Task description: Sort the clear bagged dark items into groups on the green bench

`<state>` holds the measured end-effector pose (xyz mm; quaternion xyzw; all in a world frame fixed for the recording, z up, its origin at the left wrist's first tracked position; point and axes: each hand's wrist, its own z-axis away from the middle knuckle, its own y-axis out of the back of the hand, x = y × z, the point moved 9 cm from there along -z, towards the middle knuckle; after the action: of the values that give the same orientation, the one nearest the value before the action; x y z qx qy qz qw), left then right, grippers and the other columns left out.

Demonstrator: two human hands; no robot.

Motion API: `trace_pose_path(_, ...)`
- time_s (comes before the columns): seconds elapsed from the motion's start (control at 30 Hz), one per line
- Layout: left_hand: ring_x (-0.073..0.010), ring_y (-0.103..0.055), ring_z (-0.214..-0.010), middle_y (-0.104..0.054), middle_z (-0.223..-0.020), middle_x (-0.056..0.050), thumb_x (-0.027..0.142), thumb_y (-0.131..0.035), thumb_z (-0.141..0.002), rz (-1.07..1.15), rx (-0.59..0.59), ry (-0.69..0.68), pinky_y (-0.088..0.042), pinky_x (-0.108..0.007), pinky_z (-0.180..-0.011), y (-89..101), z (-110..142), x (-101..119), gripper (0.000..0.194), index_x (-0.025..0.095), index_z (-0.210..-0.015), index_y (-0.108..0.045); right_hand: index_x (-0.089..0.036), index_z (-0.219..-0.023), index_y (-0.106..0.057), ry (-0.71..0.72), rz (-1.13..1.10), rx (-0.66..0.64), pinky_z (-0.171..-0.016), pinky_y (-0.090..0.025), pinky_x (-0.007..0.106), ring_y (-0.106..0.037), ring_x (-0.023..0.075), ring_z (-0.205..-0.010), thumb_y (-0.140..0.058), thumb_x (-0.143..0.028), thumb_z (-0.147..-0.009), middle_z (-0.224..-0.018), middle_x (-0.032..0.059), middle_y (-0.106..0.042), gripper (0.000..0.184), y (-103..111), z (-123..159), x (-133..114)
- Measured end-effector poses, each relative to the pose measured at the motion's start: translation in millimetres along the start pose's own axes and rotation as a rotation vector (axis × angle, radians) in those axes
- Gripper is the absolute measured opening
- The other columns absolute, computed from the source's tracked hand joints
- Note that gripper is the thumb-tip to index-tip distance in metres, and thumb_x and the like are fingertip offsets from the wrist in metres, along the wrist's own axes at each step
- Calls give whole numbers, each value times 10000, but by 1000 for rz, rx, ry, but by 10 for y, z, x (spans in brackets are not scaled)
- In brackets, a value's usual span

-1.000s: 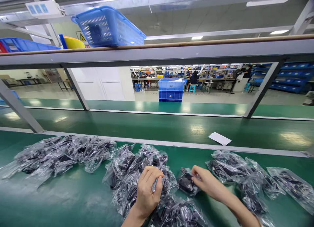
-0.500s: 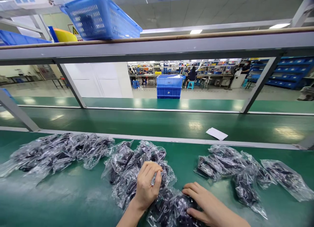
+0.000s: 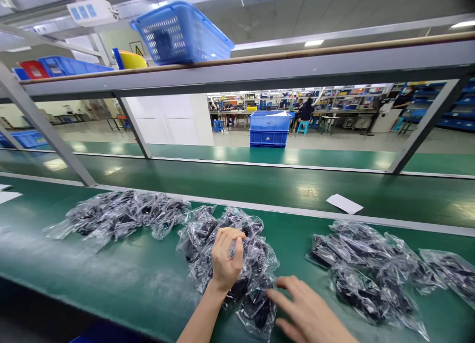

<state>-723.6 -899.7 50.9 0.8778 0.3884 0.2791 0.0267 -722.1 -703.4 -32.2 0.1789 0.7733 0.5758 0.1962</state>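
Note:
My left hand (image 3: pixel 227 258) is curled in a pinch on the clear plastic of a bagged black part at the top of the middle pile of bags (image 3: pixel 208 236). My right hand (image 3: pixel 302 311) lies low at the front, fingers spread and slightly blurred, its fingertips at the edge of the nearest bag (image 3: pixel 259 309) in that pile. Each bag is clear film round a dark item.
Another pile of bags (image 3: pixel 118 214) lies to the left and a third (image 3: pixel 365 266) to the right on the green bench (image 3: pixel 111 278). A white paper slip (image 3: pixel 344 204) rests on the conveyor belt behind. A blue basket (image 3: pixel 181 33) sits on the overhead shelf. Blue crates (image 3: pixel 269 129) stand beyond.
My right hand carried a bag from the right into the middle pile and has now lifted off it with fingers spread. My left hand kept its pinch. The view shifted rightward.

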Motion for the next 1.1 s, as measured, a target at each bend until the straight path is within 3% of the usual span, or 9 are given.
trace_pose_path(0.13,-154,-594,-979,-681,-952,-3,114,-500,-978,-78,71,81,-477,-323,-924,377,91,-91,186,213,-959,-657,-282,-1189,-579,127,50,114,-877,-643,539,-628,382,-1169,-822,-428,-749,-1359,144,-626,523,-332,-258,-542)
trace_pose_path(0.27,-162,-599,-977,-681,-940,-7,169,-509,-989,-263,143,158,-470,-303,-910,1004,483,-240,178,230,-950,-671,-243,-981,-584,87,160,255,-779,-663,446,-657,322,-1069,-656,-181,-782,-1290,112,-658,221,-314,47,-200)
trace_pose_path(0.4,-185,-618,-954,-697,-926,-7,343,-514,-990,-387,190,405,-460,-315,-881,1447,1035,-633,218,250,-902,-690,-192,-964,-588,139,461,288,-716,-662,397,-696,286,-926,-475,-20,-696,-1170,176,-693,339,8,672,366)
trace_pose_path(0.5,-221,-624,-951,-689,-953,-24,477,-505,-958,-333,155,619,-460,-359,-879,1429,1290,-953,302,254,-892,-697,-173,-998,-608,193,632,356,-610,-643,402,-709,310,-868,-459,-73,-716,-1063,169,-714,334,396,909,554)
trace_pose_path(0.6,-244,-616,-992,-678,-982,-42,534,-489,-945,-244,89,683,-453,-394,-930,1241,1292,-1090,349,252,-895,-688,-187,-1078,-599,141,512,326,-624,-648,395,-704,288,-864,-529,-243,-870,-1047,137,-708,227,580,592,444)
trace_pose_path(0.77,-250,-608,-1041,-673,-1005,-42,574,-486,-946,-176,12,728,-435,-402,-972,1099,1257,-1139,378,259,-890,-688,-194,-1258,-553,75,261,244,-835,-660,439,-646,327,-1114,-869,-294,-663,-1312,142,-645,682,95,-483,-60)
trace_pose_path(0.83,-252,-611,-1028,-671,-1002,-42,583,-485,-938,-171,45,762,-435,-405,-971,1150,1292,-1147,385,258,-891,-685,-192,-1205,-581,73,274,230,-808,-663,449,-633,342,-1122,-859,-209,-624,-1343,133,-634,644,-179,-744,-107)
trace_pose_path(0.93,-261,-613,-1002,-669,-989,-50,593,-481,-921,-170,81,799,-441,-410,-946,1212,1323,-1142,398,250,-890,-681,-186,-1023,-613,105,333,182,-725,-667,404,-645,297,-985,-728,-43,-661,-1164,86,-686,406,-437,-808,49)
trace_pose_path(1.1,-258,-624,-987,-675,-990,-53,599,-477,-915,-154,83,836,-451,-391,-903,1220,1330,-1148,408,246,-888,-681,-164,-968,-577,168,448,161,-747,-669,439,-604,304,-960,-543,124,-640,-1098,120,-643,438,-323,-409,588)
